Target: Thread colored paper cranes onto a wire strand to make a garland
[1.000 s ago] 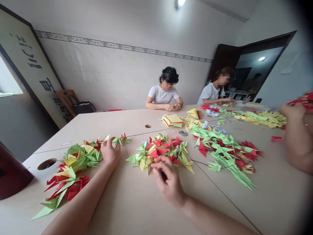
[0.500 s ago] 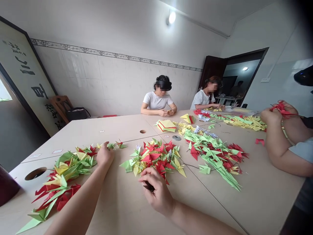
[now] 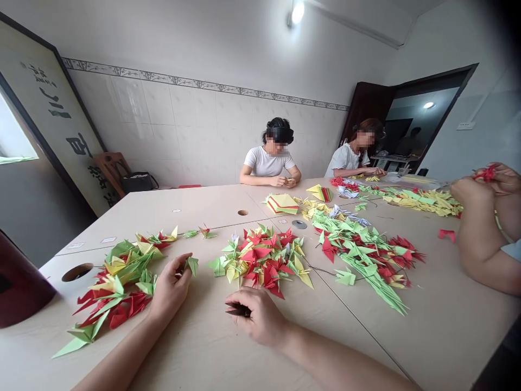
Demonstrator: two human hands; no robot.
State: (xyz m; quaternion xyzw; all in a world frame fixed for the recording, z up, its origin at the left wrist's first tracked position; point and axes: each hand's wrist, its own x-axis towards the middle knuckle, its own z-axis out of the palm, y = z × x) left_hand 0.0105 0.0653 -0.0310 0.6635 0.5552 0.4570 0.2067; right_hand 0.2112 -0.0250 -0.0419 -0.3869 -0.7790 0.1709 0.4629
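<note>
My left hand (image 3: 174,282) is closed, its fingertips pinching a small green folded paper crane (image 3: 192,266) above the table. My right hand (image 3: 260,317) is wrapped round dark thread snips (image 3: 236,309), whose pointed blades stick out to the left. Just beyond the right hand lies a heap of red, green and yellow paper cranes (image 3: 260,252). Left of my left hand, more folded cranes (image 3: 126,271) sit in a long curved pile. A single green and red crane (image 3: 206,232) rests on the table behind the hands.
Another large pile of green and red cranes (image 3: 362,244) lies to the right. Stacked coloured paper (image 3: 283,203) stands further back. A dark red cylinder (image 3: 22,277) is at the left edge beside a table hole (image 3: 77,272). Co-workers sit across and to the right, their hands on paper pieces.
My left hand has drawn back toward me from the far end of the left pile, now with a green crane in its fingers. The snips in my right hand show more clearly.
</note>
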